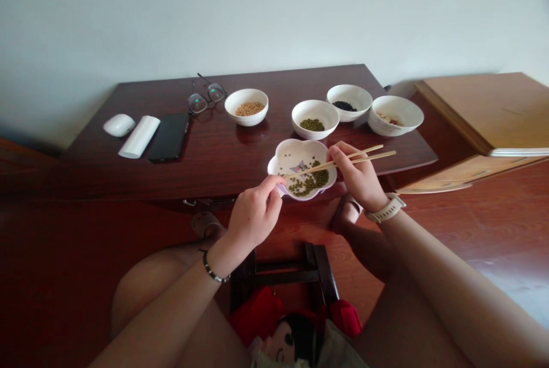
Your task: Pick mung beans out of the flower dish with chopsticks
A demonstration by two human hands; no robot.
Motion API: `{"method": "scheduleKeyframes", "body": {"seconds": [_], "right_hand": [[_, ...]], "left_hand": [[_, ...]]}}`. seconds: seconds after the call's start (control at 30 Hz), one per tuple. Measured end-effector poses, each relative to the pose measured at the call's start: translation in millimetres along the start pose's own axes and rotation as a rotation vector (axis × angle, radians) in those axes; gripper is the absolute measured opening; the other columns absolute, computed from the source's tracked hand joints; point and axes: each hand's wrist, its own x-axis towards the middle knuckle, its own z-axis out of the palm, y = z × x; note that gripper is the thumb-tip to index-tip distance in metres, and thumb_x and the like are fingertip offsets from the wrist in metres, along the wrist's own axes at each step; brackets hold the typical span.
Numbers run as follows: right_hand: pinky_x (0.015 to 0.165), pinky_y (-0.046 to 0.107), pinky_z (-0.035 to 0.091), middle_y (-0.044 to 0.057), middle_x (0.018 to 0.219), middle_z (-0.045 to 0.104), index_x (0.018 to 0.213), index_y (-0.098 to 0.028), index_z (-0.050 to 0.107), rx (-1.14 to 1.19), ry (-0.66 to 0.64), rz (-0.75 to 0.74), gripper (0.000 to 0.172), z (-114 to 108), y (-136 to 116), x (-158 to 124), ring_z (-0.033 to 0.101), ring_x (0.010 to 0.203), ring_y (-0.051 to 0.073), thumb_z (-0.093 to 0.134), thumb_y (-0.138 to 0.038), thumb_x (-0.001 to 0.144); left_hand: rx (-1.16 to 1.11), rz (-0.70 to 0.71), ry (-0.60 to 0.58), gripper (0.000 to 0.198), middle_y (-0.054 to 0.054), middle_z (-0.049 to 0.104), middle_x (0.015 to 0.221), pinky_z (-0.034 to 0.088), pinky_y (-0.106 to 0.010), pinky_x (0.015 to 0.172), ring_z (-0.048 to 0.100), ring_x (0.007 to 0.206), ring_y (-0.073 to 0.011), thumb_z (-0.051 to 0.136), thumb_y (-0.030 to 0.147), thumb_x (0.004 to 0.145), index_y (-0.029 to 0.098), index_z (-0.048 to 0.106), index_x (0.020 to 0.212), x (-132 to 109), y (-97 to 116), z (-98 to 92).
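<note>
My right hand (pixel 358 176) is closed round a pair of wooden chopsticks (pixel 364 156), whose tips reach down to the left over a flower-shaped white plate (pixel 285 150) with a purple edge. Green beans (pixel 306 185) lie scattered along the plate's near and right side, beside a printed cartoon figure. At the plate's lower left, my left hand (pixel 256 210) pinches the rim between thumb and forefinger. Just behind the plate stands a white bowl (pixel 300 122) holding more green beans (pixel 312 125).
Further bowls hold yellowish beans (pixel 249 109), black beans (pixel 344 106) and pale and reddish pieces (pixel 389 118). Glasses (pixel 208 98), a black phone (pixel 169 137), a white case (pixel 139 137) and a rounded white object (pixel 119 125) lie left. A wooden cabinet (pixel 489 105) adjoins the table's right.
</note>
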Motion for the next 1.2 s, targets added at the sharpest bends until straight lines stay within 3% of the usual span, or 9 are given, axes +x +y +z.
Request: {"method": "scheduleKeyframes", "body": {"seconds": [0.97, 1.2], "right_hand": [[0.059, 0.032, 0.033, -0.001, 0.069, 0.051, 0.078, -0.023, 0.059, 0.016, -0.006, -0.027, 0.048, 1.8, 5.1, 2.8, 0.043, 0.065, 0.017, 0.059, -0.062, 0.107], [0.061, 0.032, 0.033, -0.001, 0.07, 0.05, 0.079, -0.023, 0.057, 0.023, 0.018, -0.016, 0.045, 8.2, 5.2, 6.9, 0.042, 0.066, 0.016, 0.059, -0.058, 0.108]], "left_hand": [[-0.035, 0.036, 0.002, 0.031, -0.003, 0.08, 0.084, 0.044, -0.027, 0.061, 0.066, 0.061, -0.0144, 0.044, 0.019, 0.107, 0.019, 0.072, 0.122, 0.7, -2.4, 1.2], [-0.03, 0.024, -0.017, 0.031, -0.004, 0.081, 0.09, 0.047, -0.028, 0.066, 0.07, 0.067, -0.016, 0.044, 0.02, 0.109, 0.02, 0.072, 0.122, -0.6, -2.9, 0.9]]}}
